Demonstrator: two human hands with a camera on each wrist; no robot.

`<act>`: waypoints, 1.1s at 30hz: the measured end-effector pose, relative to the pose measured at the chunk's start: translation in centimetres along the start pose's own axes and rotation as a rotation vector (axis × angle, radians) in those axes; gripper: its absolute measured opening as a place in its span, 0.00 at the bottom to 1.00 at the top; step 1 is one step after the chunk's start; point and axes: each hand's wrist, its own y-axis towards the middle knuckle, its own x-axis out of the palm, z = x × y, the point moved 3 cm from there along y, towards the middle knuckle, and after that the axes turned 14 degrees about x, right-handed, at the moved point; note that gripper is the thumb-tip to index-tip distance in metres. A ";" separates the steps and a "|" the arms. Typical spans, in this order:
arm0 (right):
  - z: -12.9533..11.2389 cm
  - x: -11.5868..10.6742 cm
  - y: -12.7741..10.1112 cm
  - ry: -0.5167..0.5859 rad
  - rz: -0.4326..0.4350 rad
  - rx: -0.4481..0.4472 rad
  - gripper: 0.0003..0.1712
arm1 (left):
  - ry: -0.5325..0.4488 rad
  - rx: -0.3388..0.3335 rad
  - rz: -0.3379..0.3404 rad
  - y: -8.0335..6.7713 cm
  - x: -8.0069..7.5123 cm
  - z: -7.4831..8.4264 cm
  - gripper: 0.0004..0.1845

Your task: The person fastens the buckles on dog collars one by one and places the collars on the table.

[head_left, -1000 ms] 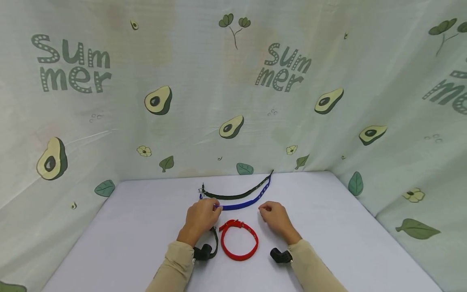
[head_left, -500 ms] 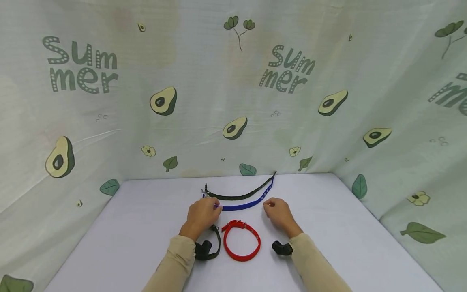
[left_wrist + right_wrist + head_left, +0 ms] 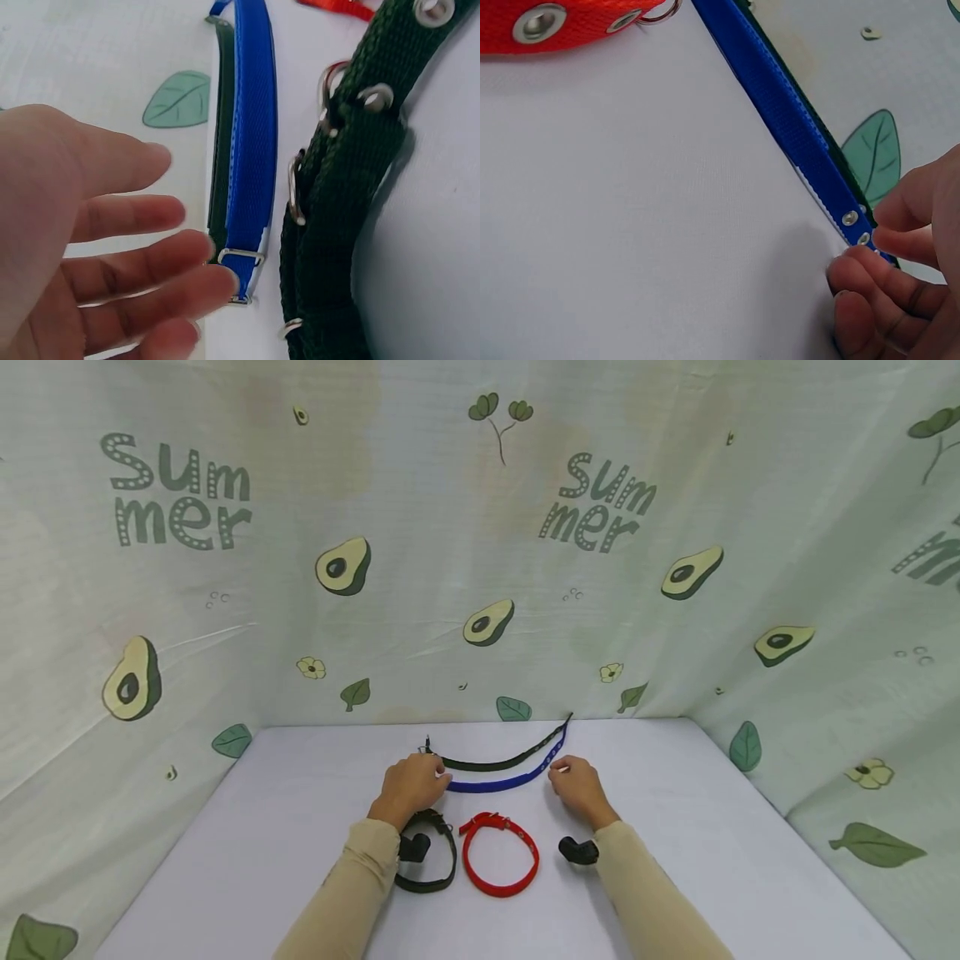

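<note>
A blue collar [image 3: 491,786] lies unbuckled in a long curve, just in front of an unbuckled dark green collar [image 3: 480,767]. My left hand [image 3: 411,787] is beside the blue collar's buckle end; in the left wrist view its relaxed fingers [image 3: 142,266] are spread near the metal buckle [image 3: 241,257], gripping nothing. Near the eyeleted end of the blue collar is my right hand [image 3: 579,789], fingers loosely bent. In the right wrist view its thumb and forefinger are apart, close to the eyelets [image 3: 850,218]; whether they touch the strap is unclear.
A red collar [image 3: 501,891] fastened in a ring lies between the forearms on the white table [image 3: 750,860]. Left of it is a second dark green collar [image 3: 454,860], also a ring, partly behind the left wrist camera. A patterned cloth [image 3: 420,527] borders the table.
My left hand has drawn back slightly from the blue collar's buckle end, showing more of the ringed dark green collar. The right hand has moved slightly farther forward. The head view has shifted slightly.
</note>
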 end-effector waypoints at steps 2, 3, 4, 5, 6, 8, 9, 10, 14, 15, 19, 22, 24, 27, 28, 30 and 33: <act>-0.1 0.1 0.2 -0.001 0.000 0.006 0.15 | -0.001 -0.012 -0.025 0.1 0.0 -0.3 0.11; -0.1 0.1 0.2 -0.001 -0.002 0.010 0.16 | 0.000 -0.019 -0.040 0.1 0.1 -0.5 0.11; -0.2 0.1 0.3 0.001 -0.003 0.012 0.16 | 0.000 -0.024 -0.053 0.2 0.1 -0.6 0.10; -0.2 0.2 0.3 0.002 -0.003 0.011 0.17 | -0.003 -0.030 -0.068 0.2 0.1 -0.6 0.10; -0.3 0.2 0.4 0.004 -0.002 0.007 0.17 | -0.005 -0.038 -0.083 0.2 0.1 -0.7 0.09; -0.3 0.2 0.5 0.010 -0.001 0.007 0.18 | -0.008 -0.055 -0.104 0.3 0.1 -0.8 0.09; -0.3 0.2 0.6 0.008 0.003 0.007 0.19 | -0.007 -0.060 -0.110 0.3 0.2 -0.9 0.10; -0.3 0.2 0.7 0.003 0.008 0.004 0.20 | -0.007 -0.065 -0.114 0.3 0.2 -0.9 0.11; -0.5 0.2 0.9 -0.055 0.044 -0.020 0.21 | -0.011 -0.080 -0.122 0.5 0.3 -1.1 0.15; -0.5 0.2 1.0 -0.072 0.052 -0.022 0.21 | -0.017 -0.086 -0.130 0.5 0.4 -1.2 0.15; -0.6 0.2 1.2 -0.114 0.073 -0.024 0.22 | -0.031 -0.100 -0.158 0.5 0.8 -1.5 0.14; -0.6 0.3 1.3 -0.126 0.082 -0.037 0.24 | -0.039 -0.100 -0.160 0.6 0.8 -1.6 0.13; -0.6 0.4 1.3 -0.131 0.077 -0.041 0.26 | -0.043 -0.100 -0.158 0.6 0.9 -1.7 0.13; -0.6 0.6 1.4 -0.142 0.054 -0.050 0.27 | -0.047 -0.104 -0.157 0.6 1.0 -1.8 0.13; -0.7 0.7 1.4 -0.147 0.045 -0.050 0.28 | -0.051 -0.111 -0.160 0.6 1.0 -1.9 0.13; -0.7 0.8 1.3 -0.160 0.033 -0.053 0.28 | -0.057 -0.116 -0.165 0.6 1.1 -2.0 0.14; -0.8 0.9 1.2 -0.183 0.032 -0.057 0.28 | -0.068 -0.120 -0.169 0.6 1.3 -2.0 0.14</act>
